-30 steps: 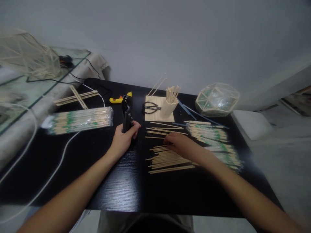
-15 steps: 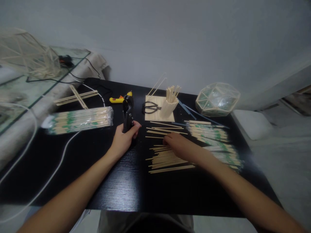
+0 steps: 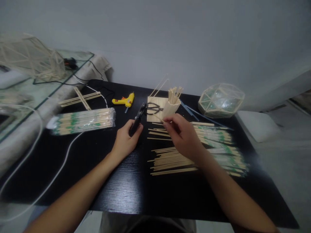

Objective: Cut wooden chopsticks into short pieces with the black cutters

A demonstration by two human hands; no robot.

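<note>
My left hand (image 3: 126, 137) is closed round a pair of black pruning shears (image 3: 138, 119), their head tilted up and to the right. To their right, my right hand (image 3: 183, 134) pinches a thin bamboo stick (image 3: 159, 117) between thumb and forefinger, its end pointing at the shears. Most of that stick is hidden behind the hand. Loose bamboo sticks (image 3: 167, 161) lie below and beside the right hand. Beyond it, a wooden holder (image 3: 170, 109) full of sticks stands on a square wooden board (image 3: 152, 118), where black-handled scissors (image 3: 153, 109) also rest.
A yellow glue gun (image 3: 122, 101) lies behind the shears. Wrapped stick packs (image 3: 85, 121) are at left, and more packs (image 3: 225, 152) at right. A faceted stick-framed form (image 3: 221, 100) sits at the back right. A white cable (image 3: 65, 158) crosses the black table (image 3: 116, 194).
My right hand has risen from the loose sticks with one stick pinched in it. The shears in my left hand have tilted right, uncovering the glue gun. The view has shifted slightly.
</note>
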